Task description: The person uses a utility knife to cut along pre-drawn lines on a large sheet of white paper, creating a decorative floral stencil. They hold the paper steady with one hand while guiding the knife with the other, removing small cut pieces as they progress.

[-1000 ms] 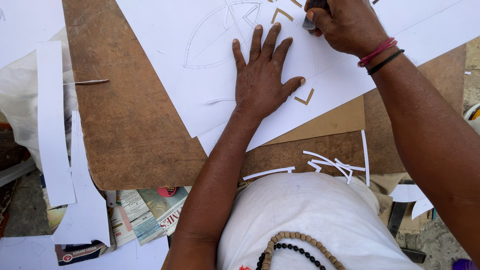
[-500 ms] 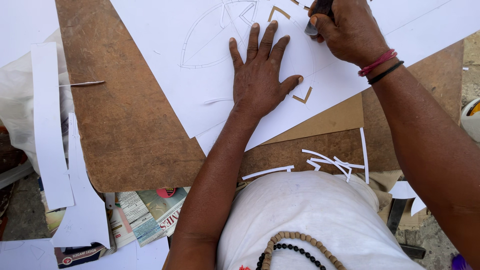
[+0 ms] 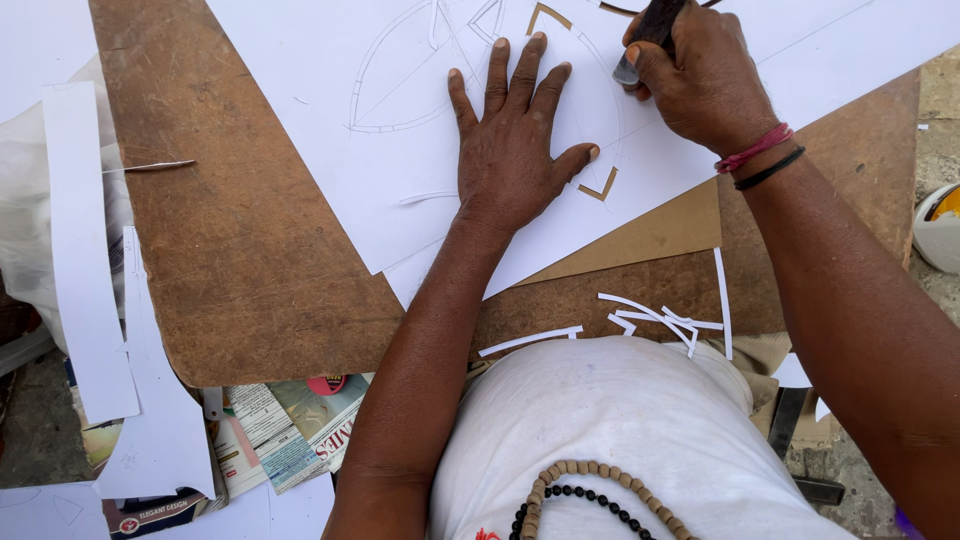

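Observation:
My left hand [image 3: 518, 140] lies flat with fingers spread on a large white paper sheet [image 3: 330, 170], pressing it onto a brown wooden board [image 3: 230, 260]. Pencilled leaf-shaped curves and small cut-out angle slots show on the sheet around my fingers. My right hand [image 3: 700, 85] is closed around a dark-handled cutting tool [image 3: 648, 38], its metal end touching the paper just right of my left fingertips. Red and black bands circle my right wrist.
Thin white paper offcuts [image 3: 650, 315] lie on the board's near edge. Long white paper strips [image 3: 85, 270] hang at the left. A thin metal pin [image 3: 150, 166] rests on the board. Newspapers [image 3: 285, 425] lie below it. A white container [image 3: 938, 228] stands at far right.
The view has shifted so hands and sheet sit lower in the frame. My left hand stays flat on the paper; my right hand keeps the tool against the sheet.

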### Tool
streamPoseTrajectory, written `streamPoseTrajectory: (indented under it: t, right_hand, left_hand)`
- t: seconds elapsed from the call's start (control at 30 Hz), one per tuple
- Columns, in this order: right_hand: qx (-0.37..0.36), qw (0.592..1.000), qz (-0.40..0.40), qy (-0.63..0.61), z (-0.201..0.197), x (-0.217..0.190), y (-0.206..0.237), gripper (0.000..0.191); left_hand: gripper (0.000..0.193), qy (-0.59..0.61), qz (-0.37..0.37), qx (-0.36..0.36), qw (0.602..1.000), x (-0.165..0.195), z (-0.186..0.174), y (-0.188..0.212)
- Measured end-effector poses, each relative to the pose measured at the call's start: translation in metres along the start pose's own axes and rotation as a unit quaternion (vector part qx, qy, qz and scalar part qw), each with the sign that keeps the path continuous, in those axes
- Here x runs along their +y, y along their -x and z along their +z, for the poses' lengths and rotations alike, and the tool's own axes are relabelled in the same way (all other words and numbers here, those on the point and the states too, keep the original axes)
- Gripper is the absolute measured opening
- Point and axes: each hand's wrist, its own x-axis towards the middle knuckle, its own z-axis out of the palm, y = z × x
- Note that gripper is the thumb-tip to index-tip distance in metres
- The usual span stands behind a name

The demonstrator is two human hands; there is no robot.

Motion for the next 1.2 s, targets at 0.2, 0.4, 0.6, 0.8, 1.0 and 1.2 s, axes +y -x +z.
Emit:
streamPoseTrajectory:
  t: [0.2, 0.4, 0.6, 0.8, 1.0, 1.2]
  right_hand:
    - [0.007, 1.0, 0.012, -0.002, 0.002, 0.004, 0.012, 0.012]
    - [0.027, 0.999, 0.022, -0.011, 0.007, 0.005, 0.022, 0.011]
    - [0.038, 0.997, 0.053, -0.029, 0.011, -0.001, 0.033, 0.011]
    - [0.05, 0.996, 0.063, -0.031, 0.014, -0.004, 0.041, 0.011]
    - [0.058, 0.995, 0.072, -0.026, 0.018, -0.007, 0.045, 0.012]
    - [0.062, 0.993, 0.091, -0.047, 0.021, -0.015, 0.053, 0.011]
  left_hand:
    - [0.092, -0.001, 0.002, 0.003, 1.0, -0.001, 0.004, -0.001]
    - [0.092, -0.004, 0.005, 0.008, 1.0, 0.0, 0.008, -0.001]
    - [0.092, -0.006, 0.006, 0.009, 1.0, -0.002, 0.012, -0.002]
    - [0.093, -0.005, 0.009, 0.016, 1.0, -0.003, 0.016, -0.002]
    - [0.092, 0.01, 0.0, 0.029, 1.0, -0.002, 0.02, -0.003]
    - [0.092, 0.014, 0.006, 0.041, 0.999, -0.005, 0.022, 0.001]
